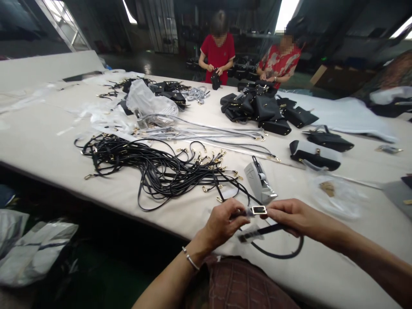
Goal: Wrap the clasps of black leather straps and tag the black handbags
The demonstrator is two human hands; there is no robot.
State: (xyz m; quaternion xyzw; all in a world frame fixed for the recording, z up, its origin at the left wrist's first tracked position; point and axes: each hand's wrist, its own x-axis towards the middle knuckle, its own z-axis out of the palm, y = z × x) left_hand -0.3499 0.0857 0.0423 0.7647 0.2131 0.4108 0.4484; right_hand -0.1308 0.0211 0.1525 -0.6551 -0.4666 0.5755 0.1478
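Observation:
My left hand (223, 223) and my right hand (291, 216) meet just above the table's near edge, both pinched on one black strap (277, 254). Between my fingertips sits its gold rectangular buckle (259, 210), partly covered by a bit of clear wrap. The strap loops down and round below my right hand. A silver bracelet is on my left wrist. Just beyond my hands lies a grey tape dispenser (259, 180), and to its left a big tangle of black straps with gold clasps (154, 165).
A long cream table (48, 137) carries grey straps (206, 133), clear plastic bags (144, 101), a pile of black handbags (262, 109) and a clear bag (337, 193) at right. Two people in red tops (217, 51) handle bags at the far side. Plastic bags lie on the floor (35, 249).

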